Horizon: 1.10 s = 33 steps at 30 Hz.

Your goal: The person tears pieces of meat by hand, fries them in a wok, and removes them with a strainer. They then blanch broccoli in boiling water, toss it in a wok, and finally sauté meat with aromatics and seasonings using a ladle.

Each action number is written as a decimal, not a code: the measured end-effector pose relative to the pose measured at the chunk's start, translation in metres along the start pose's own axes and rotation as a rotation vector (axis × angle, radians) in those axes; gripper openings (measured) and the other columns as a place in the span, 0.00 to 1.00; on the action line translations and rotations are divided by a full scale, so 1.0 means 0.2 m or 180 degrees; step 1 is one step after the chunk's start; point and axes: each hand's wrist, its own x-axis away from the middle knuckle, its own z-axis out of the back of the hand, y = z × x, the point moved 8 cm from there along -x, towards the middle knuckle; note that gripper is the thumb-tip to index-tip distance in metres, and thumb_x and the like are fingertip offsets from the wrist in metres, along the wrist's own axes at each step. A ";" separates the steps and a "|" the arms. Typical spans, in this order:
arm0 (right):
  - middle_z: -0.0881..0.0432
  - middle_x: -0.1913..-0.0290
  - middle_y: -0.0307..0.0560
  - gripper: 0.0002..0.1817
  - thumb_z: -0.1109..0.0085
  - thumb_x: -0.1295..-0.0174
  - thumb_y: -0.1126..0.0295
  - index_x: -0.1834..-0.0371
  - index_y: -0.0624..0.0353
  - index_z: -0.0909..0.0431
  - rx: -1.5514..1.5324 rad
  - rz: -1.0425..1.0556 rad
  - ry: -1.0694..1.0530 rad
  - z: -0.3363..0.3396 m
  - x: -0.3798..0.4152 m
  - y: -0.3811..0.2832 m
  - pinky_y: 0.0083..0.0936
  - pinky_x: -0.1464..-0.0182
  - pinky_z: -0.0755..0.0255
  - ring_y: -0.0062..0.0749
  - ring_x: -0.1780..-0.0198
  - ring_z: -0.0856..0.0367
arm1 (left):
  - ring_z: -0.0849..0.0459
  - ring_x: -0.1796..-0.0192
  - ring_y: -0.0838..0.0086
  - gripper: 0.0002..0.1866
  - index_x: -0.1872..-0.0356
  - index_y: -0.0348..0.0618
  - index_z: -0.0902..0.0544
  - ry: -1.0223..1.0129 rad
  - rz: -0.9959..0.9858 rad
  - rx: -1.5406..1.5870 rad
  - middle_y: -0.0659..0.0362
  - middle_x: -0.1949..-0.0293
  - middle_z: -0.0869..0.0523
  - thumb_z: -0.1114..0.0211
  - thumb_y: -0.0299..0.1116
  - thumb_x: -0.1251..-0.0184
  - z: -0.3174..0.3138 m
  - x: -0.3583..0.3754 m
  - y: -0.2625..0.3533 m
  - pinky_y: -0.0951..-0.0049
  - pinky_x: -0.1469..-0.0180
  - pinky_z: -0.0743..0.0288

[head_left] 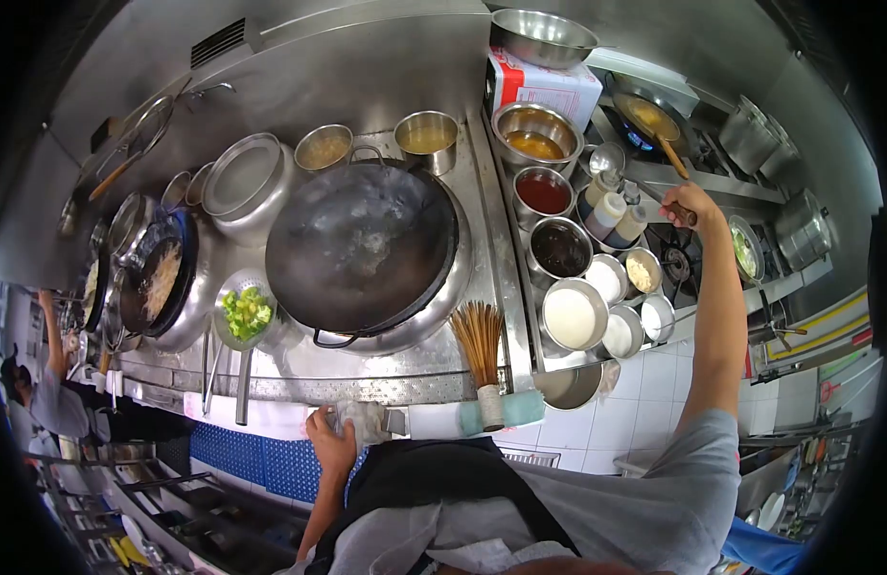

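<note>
My right hand (691, 202) reaches far right and grips the wooden handle (672, 157) of a small pan (645, 116) with yellow sauce over a lit burner. My left hand (332, 438) rests at the stove's front edge, closed on a grey cloth (365, 419). A large dark wok (359, 245) sits empty and steaming in the middle. A strainer ladle of green vegetables (246, 312) lies to its left.
Metal bowls of sauces and seasonings (560, 247) stand right of the wok, squeeze bottles (616, 213) among them. A bamboo brush (481, 343) stands at the front. Another wok with food (159, 280) is at left. Another person (43, 388) works at far left.
</note>
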 end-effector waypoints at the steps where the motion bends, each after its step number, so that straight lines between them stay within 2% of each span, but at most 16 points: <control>1: 0.18 0.74 0.52 0.04 0.42 0.40 0.76 0.67 0.66 0.22 -0.0224 -0.0090 -0.0018 0.01 -0.01 0.03 0.24 0.82 0.31 0.25 0.82 0.25 | 0.28 0.43 0.43 0.29 0.41 0.34 0.28 0.0019 -0.0006 0.0034 0.38 0.46 0.27 0.30 0.28 0.44 0.01 0.01 -0.01 0.50 0.38 0.34; 6: 0.17 0.70 0.56 0.04 0.44 0.39 0.76 0.64 0.66 0.25 -0.0960 -0.0213 -0.0023 0.04 0.01 0.12 0.22 0.82 0.31 0.25 0.81 0.26 | 0.28 0.42 0.44 0.26 0.42 0.33 0.28 0.0272 -0.0235 0.0113 0.39 0.45 0.26 0.31 0.27 0.42 0.09 0.04 0.00 0.51 0.37 0.35; 9: 0.17 0.71 0.53 0.05 0.42 0.40 0.74 0.65 0.63 0.25 -0.0870 -0.0137 -0.0060 0.02 0.04 0.15 0.19 0.83 0.31 0.23 0.81 0.25 | 0.28 0.40 0.45 0.23 0.44 0.33 0.26 0.0410 -0.0203 0.0291 0.40 0.45 0.26 0.33 0.26 0.40 0.17 0.04 0.00 0.51 0.35 0.37; 13: 0.17 0.74 0.53 0.03 0.42 0.41 0.75 0.69 0.65 0.22 -0.0188 0.0127 0.0040 -0.02 0.06 0.09 0.25 0.82 0.31 0.28 0.81 0.23 | 0.29 0.39 0.45 0.21 0.45 0.33 0.26 0.0391 -0.0062 0.0320 0.40 0.45 0.26 0.34 0.24 0.40 0.27 0.04 -0.06 0.51 0.35 0.37; 17: 0.17 0.74 0.54 0.04 0.41 0.42 0.75 0.69 0.65 0.22 0.0102 -0.0077 0.0094 -0.03 0.01 0.05 0.26 0.82 0.30 0.28 0.81 0.23 | 0.29 0.39 0.45 0.21 0.47 0.34 0.25 0.0682 0.0078 0.0104 0.40 0.44 0.27 0.33 0.23 0.42 0.41 0.09 -0.17 0.51 0.35 0.36; 20: 0.16 0.73 0.50 0.03 0.42 0.41 0.74 0.70 0.61 0.23 -0.0077 -0.0282 -0.0056 -0.02 -0.05 0.06 0.26 0.82 0.32 0.25 0.81 0.25 | 0.29 0.39 0.46 0.20 0.48 0.34 0.25 0.0719 0.0242 -0.0074 0.40 0.45 0.27 0.33 0.23 0.42 0.44 0.16 -0.27 0.51 0.34 0.36; 21: 0.17 0.73 0.49 0.04 0.42 0.39 0.73 0.69 0.62 0.25 -0.0295 -0.0422 -0.0067 0.00 -0.04 0.09 0.23 0.82 0.33 0.23 0.81 0.27 | 0.28 0.39 0.46 0.18 0.50 0.34 0.24 0.0785 0.0261 -0.0065 0.41 0.45 0.26 0.33 0.23 0.42 0.45 0.18 -0.29 0.51 0.35 0.35; 24: 0.19 0.74 0.47 0.05 0.43 0.38 0.72 0.67 0.63 0.26 -0.1170 -0.0292 -0.0095 0.03 -0.07 0.15 0.18 0.82 0.37 0.21 0.81 0.28 | 0.27 0.41 0.46 0.17 0.52 0.33 0.23 0.0851 0.0253 -0.0165 0.41 0.46 0.26 0.33 0.23 0.43 0.45 0.24 -0.35 0.50 0.36 0.34; 25: 0.19 0.72 0.49 0.06 0.43 0.38 0.72 0.67 0.63 0.28 -0.1336 -0.0189 -0.0136 0.03 -0.05 0.15 0.18 0.81 0.35 0.22 0.80 0.28 | 0.25 0.43 0.50 0.15 0.52 0.35 0.23 0.0966 0.0202 -0.0190 0.45 0.49 0.24 0.34 0.23 0.41 0.45 0.26 -0.36 0.54 0.37 0.34; 27: 0.19 0.67 0.54 0.07 0.43 0.37 0.72 0.67 0.63 0.30 -0.1667 0.0015 -0.0219 0.01 -0.01 0.15 0.18 0.80 0.33 0.23 0.79 0.26 | 0.26 0.42 0.48 0.15 0.53 0.34 0.23 0.0828 0.0287 -0.0067 0.42 0.49 0.24 0.34 0.23 0.42 0.43 0.26 -0.42 0.52 0.37 0.34; 31: 0.21 0.70 0.46 0.07 0.44 0.33 0.70 0.64 0.63 0.28 -0.1308 0.0265 -0.0202 -0.06 0.26 0.05 0.18 0.80 0.34 0.22 0.78 0.28 | 0.25 0.43 0.47 0.15 0.53 0.34 0.22 0.0677 0.0202 -0.0005 0.41 0.48 0.24 0.34 0.22 0.41 0.45 0.17 -0.40 0.54 0.38 0.33; 33: 0.20 0.69 0.44 0.08 0.43 0.33 0.69 0.62 0.63 0.27 -0.1292 0.0582 -0.0183 -0.09 0.38 -0.04 0.17 0.81 0.34 0.21 0.78 0.28 | 0.25 0.42 0.48 0.15 0.52 0.35 0.22 0.0703 0.0064 0.0117 0.42 0.48 0.24 0.35 0.22 0.40 0.47 0.10 -0.40 0.54 0.40 0.31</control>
